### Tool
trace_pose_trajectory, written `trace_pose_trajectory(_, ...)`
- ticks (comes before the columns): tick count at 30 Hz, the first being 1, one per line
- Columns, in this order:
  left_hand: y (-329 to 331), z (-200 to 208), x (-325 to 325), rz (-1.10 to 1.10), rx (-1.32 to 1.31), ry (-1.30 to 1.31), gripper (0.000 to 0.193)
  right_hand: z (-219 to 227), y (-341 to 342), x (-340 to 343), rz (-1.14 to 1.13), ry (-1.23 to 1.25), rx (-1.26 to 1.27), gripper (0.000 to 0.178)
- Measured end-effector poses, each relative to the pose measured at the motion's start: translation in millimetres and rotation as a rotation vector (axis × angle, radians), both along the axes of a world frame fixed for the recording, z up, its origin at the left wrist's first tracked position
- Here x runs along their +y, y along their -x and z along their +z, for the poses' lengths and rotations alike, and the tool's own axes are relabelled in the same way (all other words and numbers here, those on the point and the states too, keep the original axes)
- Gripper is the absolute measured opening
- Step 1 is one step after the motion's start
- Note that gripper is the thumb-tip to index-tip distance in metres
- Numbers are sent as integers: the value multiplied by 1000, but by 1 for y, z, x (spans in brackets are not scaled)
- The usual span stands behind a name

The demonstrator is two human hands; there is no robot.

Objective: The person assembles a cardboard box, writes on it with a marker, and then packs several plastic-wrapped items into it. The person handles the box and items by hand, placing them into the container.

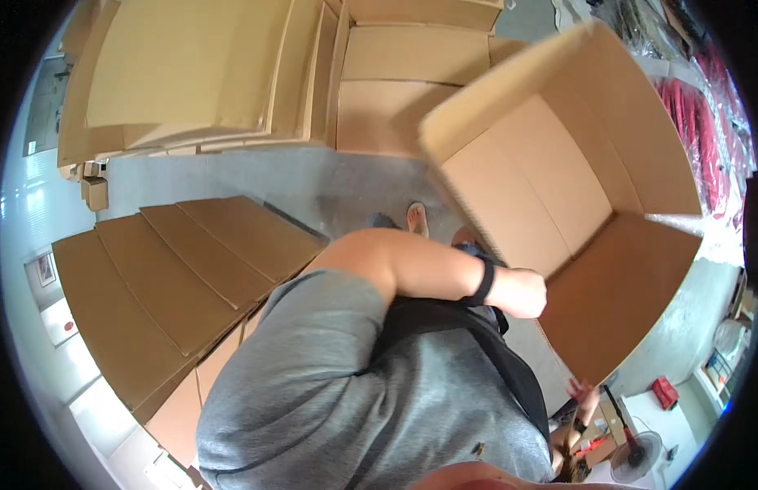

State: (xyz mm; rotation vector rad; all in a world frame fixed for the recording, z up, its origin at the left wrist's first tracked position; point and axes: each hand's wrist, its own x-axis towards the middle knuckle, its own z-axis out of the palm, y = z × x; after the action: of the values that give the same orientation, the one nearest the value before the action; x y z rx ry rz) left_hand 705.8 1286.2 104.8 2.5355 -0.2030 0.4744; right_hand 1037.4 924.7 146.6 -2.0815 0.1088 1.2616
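The large cardboard box (558, 180) is already holding its opened-out shape, while overlapping cardboard panels (187, 282) at nine o'clock are lying flat; how much is remaining is unclear; the box is sitting tilted at one o'clock from the left hand (519, 293), which is apparently gripping its near rim, tightly curled.

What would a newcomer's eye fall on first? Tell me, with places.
The big open box, tilted at centre right, with the left hand at its lower-left edge. Next, the cartons at upper left and overlapping cardboard below them. Red goods under clear plastic stand out at upper right.
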Motion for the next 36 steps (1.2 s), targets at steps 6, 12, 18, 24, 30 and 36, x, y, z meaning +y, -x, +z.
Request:
trace_pose_trajectory(6,-34,-7,-61,-286,-45,-190,13,34,110,29,238,238,-1022,54)
trace_pose_trajectory(12,-48,27,-100,-565,183,-67,19,62,205,196,358,-345,-248,48)
trace_pose_trajectory(18,-52,36,-66,-546,870,1059,33,15,162,234,418,-305,-254,28)
trace_pose_trajectory(24,-102,-3,-33,-486,-608,413,11,-35,52,184,310,-209,-403,20)
trace_pose_trajectory(30,-66,-140,119,186,474,349,16,-99,-72,77,271,301,-437,14)
trace_pose_trajectory(36,81,-224,174,978,879,679,29,-163,-149,5,-10,96,-292,20)
